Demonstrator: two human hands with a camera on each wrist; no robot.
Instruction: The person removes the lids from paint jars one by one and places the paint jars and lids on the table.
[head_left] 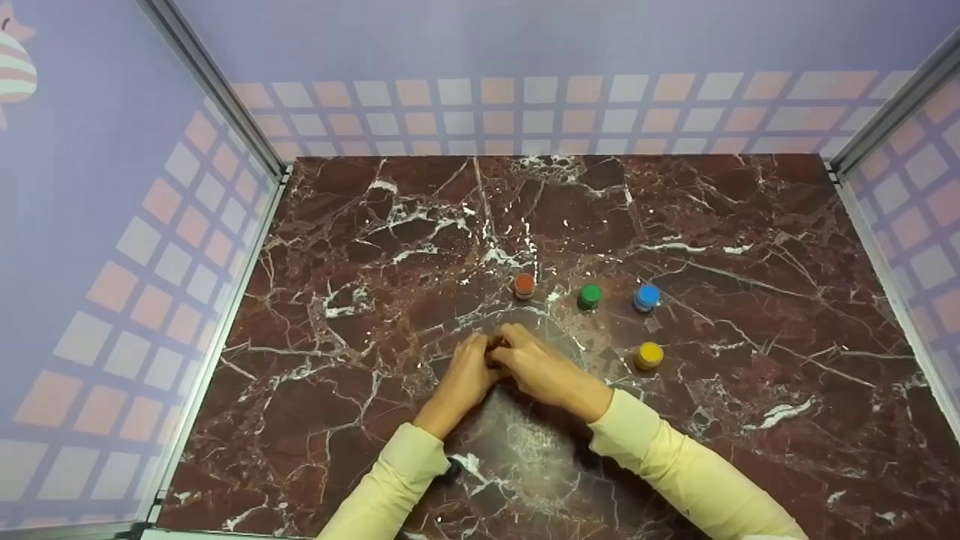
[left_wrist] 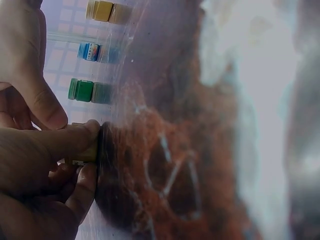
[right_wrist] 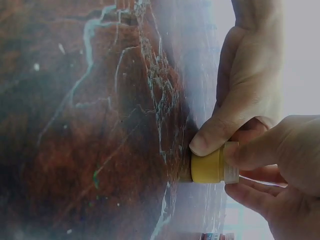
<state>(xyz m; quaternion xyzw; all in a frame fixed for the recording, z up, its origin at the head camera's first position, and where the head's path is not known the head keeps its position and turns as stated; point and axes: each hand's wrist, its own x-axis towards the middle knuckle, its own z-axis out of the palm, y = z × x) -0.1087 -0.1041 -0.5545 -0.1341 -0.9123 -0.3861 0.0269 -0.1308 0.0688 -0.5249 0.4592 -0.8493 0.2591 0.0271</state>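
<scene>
Both hands meet over the middle of the table around a small yellow paint jar, which the fingers hide in the head view. My left hand grips the yellow body low down, thumb and fingers on its sides. At its upper end my right hand pinches the clear lid between thumb and fingers. The jar stands upright, with its base right at the tabletop. In the left wrist view only a slice of the jar shows between the left thumb and fingers.
Beyond the hands stand an orange-red jar, a green jar and a blue jar. Another yellow jar is right of the right hand. Patterned panels wall in the dark red marbled table.
</scene>
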